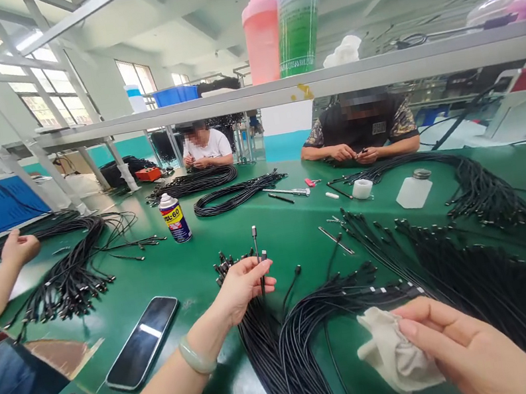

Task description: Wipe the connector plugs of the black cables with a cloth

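Between the thumb and fingers of my left hand [244, 289] are the ends of a black USB cable [256, 242], with metal plugs pointing up. Its lower part runs down among a bundle of black cables [302, 352] looped on the table. A pale bracelet sits on my left wrist. Lower right, my right hand [461, 342] pinches a crumpled off-white cloth [394, 350] above the cables. More black cables [471, 269] lie fanned out beyond that hand.
A phone [142, 343] lies left of my left arm on the green table [203, 261]. A spray can [174, 218], a clear bottle [414, 190] and a tape roll [362, 189] stand farther back. A shelf [246, 97] crosses above. Co-workers sit opposite; another person's hands [20, 250] are at left.
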`<state>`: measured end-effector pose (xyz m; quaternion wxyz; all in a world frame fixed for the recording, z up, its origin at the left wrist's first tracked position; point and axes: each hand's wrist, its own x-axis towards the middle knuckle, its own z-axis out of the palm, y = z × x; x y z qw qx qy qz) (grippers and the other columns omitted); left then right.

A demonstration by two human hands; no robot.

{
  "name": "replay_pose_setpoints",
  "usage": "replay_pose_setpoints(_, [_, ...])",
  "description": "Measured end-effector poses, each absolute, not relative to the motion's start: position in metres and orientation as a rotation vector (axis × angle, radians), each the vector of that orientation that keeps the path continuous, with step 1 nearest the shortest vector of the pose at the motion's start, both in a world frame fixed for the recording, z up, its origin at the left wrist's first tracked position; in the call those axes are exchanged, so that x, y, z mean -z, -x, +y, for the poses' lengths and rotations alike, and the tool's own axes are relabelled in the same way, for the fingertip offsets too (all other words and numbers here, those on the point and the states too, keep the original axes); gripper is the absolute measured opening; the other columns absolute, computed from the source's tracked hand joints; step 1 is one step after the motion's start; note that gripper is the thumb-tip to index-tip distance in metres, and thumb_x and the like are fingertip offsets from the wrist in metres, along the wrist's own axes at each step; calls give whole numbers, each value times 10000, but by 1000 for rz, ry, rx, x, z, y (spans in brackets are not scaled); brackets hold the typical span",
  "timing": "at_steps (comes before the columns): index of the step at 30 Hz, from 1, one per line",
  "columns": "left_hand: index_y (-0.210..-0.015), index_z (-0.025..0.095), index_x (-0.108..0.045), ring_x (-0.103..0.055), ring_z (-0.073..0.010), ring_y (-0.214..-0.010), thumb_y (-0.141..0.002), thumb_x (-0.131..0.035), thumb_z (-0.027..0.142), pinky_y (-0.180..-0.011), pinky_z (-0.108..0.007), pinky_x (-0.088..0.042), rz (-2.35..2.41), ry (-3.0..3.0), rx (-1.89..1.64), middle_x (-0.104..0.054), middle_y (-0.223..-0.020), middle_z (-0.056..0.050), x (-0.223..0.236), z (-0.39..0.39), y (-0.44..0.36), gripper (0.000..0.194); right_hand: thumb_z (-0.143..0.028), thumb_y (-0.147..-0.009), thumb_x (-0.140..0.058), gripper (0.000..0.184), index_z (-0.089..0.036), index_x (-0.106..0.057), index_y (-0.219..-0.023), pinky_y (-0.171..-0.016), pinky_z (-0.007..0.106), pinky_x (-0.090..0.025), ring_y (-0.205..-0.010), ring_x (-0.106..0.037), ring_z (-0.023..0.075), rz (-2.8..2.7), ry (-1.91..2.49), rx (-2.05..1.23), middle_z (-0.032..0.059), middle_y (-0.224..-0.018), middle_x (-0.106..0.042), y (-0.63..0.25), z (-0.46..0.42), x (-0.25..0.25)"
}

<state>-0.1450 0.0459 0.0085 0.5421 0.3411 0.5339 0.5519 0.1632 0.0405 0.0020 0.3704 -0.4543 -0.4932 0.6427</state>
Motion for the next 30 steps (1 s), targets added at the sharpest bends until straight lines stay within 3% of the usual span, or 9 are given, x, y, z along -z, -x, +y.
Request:
replay_pose_setpoints(4, [-892,83,-687,-540,-45,-521,-635,-896,390,-512,-170,-465,1125,-842,-1136,-611,-700,2,-17,66,133,451,-491,-839,-728,301,-194,-683,-825,-593,267,-495,-644,-600,167,-1383,1146,-1789,28,-730,-680,-145,62,-41])
replay_pose_setpoints(8, [-829,125,-606,-595,-76,-521,-622,-908,350,-527,-178,-484,1015,-871,-1027,-625,-626,20,-31,71,113,430,-486,-821,-746,329,-176,-637,-826,-613,269,-484,-635,-589,160,-1512,1132,-1795,23,-705,-667,-129,87,-70])
replay_pose_setpoints(16, [-769,115,-627,-633,-81,-505,-641,-898,341,-481,-143,-439,1028,-850,-1048,-671,-627,3,-7,47,108,376,-455,-827,-719,310,-177,-583,-817,-557,204,-357,-597,-450,96,-1427,1182,-1878,-44,-650,-556,-114,95,-25])
replay_pose_setpoints(23, [-817,114,-721,-550,-58,-545,-749,-821,298,-527,-159,-451,1118,-1037,-1148,-668,-670,-9,-3,30,102,220,-485,-737,-791,371,-171,-611,-818,-640,253,-429,-678,-539,138,-1368,1095,-1833,0,-726,-635,-102,81,-20])
replay_pose_setpoints(27, [-832,125,-740,-487,-48,-514,-780,-790,300,-476,-153,-379,1150,-1127,-1117,-636,-653,2,-6,21,100,189,-428,-757,-793,319,-169,-616,-814,-598,228,-397,-631,-514,116,-1365,1082,-1849,-23,-680,-617,-105,74,-28])
replay_pose_setpoints(30, [-837,135,-750,-515,-66,-587,-794,-775,285,-538,-165,-408,1175,-1202,-1150,-648,-691,-6,-5,17,100,157,-394,-752,-810,301,-164,-620,-797,-565,208,-361,-595,-477,96,-1356,1061,-1881,-43,-639,-583,-106,70,-30])
